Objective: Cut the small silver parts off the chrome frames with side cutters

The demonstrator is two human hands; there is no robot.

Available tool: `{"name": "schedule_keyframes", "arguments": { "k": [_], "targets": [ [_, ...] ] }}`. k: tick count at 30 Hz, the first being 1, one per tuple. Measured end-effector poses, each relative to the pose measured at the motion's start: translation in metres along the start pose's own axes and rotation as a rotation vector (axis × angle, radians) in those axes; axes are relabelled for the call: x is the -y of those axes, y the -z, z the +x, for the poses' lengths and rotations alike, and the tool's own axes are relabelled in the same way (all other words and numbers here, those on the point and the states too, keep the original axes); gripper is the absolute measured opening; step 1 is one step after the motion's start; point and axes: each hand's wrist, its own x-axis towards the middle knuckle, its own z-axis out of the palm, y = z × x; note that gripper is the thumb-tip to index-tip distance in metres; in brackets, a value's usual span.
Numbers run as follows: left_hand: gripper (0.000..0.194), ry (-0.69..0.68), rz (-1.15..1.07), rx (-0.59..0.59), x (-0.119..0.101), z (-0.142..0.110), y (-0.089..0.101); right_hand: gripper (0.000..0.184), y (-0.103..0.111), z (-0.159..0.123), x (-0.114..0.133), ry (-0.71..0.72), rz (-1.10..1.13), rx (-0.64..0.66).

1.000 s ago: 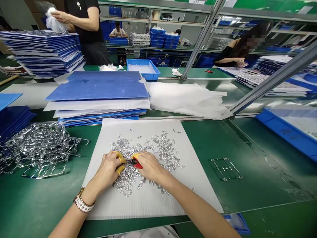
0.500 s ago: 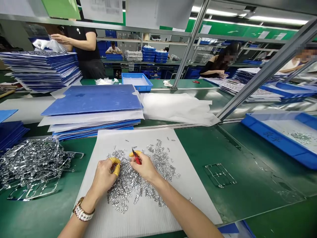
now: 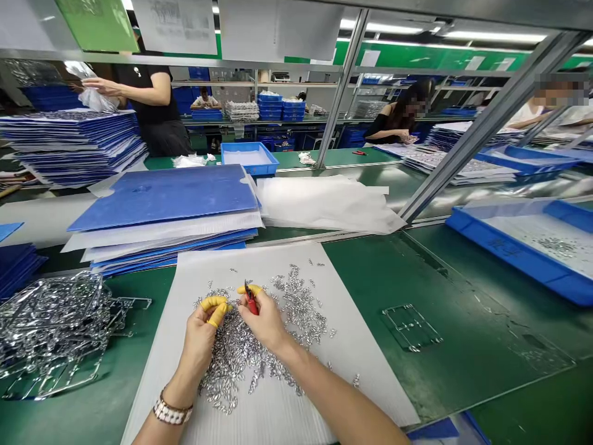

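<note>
My left hand, with yellow finger covers on thumb and forefinger, is closed in a pinch above the left part of a heap of small shiny metal pieces. What sits between its fingertips is too small to make out. My right hand is wrapped round red-handled nippers, their dark jaws pointing up and away from me. A yellow cover shows on its forefinger too. The two hands are close together over the heap. Under the pieces lies a white foam sheet on the green table.
Tangled chrome frames are piled at the left; a single frame lies right of the sheet. Blue boards are stacked beyond it, near white sheets. A blue tray is at the right. Co-workers sit and stand farther back.
My left hand has shifted slightly right, its fingertips nearer my right hand. The nippers remain in my right hand, tilted a little more upright. The whole view has shifted slightly.
</note>
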Motion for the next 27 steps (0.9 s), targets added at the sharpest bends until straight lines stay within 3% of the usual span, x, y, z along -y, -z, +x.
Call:
{"name": "schedule_keyframes", "arguments": {
  "k": [11,21,27],
  "targets": [
    [0.030,-0.034,-0.012,-0.018,0.0026,0.0012,0.0044,0.028,-0.0015,-0.0025,0.0039,0.068,-0.032,-0.047],
    [0.022,-0.088,0.012,0.087,-0.0017,-0.0057,0.0014,0.031,-0.0081,-0.0086,0.0077,0.060,0.008,0.018],
    [0.025,-0.100,0.057,0.050,0.0008,0.0001,0.0089,0.031,-0.0019,-0.0036,0.0022,0.077,0.034,-0.015]
  ]
}}
